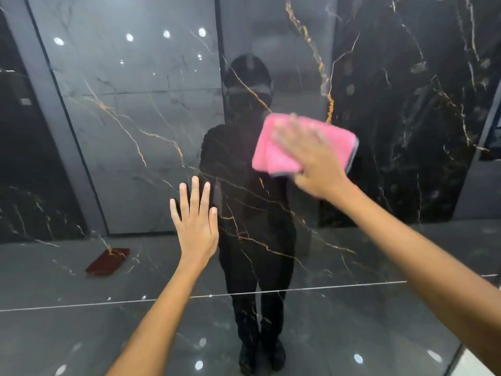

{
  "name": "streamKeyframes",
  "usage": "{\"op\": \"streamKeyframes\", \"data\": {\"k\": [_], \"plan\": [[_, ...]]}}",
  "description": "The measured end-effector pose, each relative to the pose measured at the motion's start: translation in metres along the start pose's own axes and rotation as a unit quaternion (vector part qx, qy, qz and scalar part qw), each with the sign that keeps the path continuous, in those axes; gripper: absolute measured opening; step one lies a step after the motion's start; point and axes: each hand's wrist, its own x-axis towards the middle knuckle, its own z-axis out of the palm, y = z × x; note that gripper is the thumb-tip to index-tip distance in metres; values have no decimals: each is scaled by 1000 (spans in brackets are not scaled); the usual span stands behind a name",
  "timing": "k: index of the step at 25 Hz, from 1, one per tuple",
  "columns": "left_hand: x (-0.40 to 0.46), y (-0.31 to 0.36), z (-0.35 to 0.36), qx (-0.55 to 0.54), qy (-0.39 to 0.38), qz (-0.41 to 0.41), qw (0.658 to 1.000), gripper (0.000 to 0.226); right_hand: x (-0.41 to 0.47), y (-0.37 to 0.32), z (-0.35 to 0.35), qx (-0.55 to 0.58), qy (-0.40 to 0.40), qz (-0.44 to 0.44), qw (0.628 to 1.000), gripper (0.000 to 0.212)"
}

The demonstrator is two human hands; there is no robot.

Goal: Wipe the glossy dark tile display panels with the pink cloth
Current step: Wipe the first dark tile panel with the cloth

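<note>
We see the right hand (314, 158), blurred, laid flat with fingers spread on a folded pink cloth (273, 150), pressing it against the glossy dark tile panel (162, 131). The cloth lies under the palm and fingers and projects beyond them to the left and to the right, where a grey edge shows. The left hand (196, 226) is lower and to the left, well apart from the cloth, its palm toward the panel with fingers straight and slightly spread, holding nothing. The panel carries gold and white veins and mirrors round ceiling lights and a dark standing figure. A reddish-brown flat object (108, 260) appears in the reflection at lower left.
</note>
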Motion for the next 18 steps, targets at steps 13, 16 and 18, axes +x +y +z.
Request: {"op": "streamKeyframes", "data": {"k": [13, 16, 18], "plan": [[-52, 29, 36, -43, -59, -30, 997, 63, -49, 50, 0, -67, 35, -27, 997, 56], [-54, 32, 39, -43, -55, -40, 997, 64, -86, 33, 22, -36, 122, 87, 988, 55], [-54, 33, 40, -45, -54, -40, 997, 63, -172, -15, 63, -83, -41, -56, 994, 93]]}}
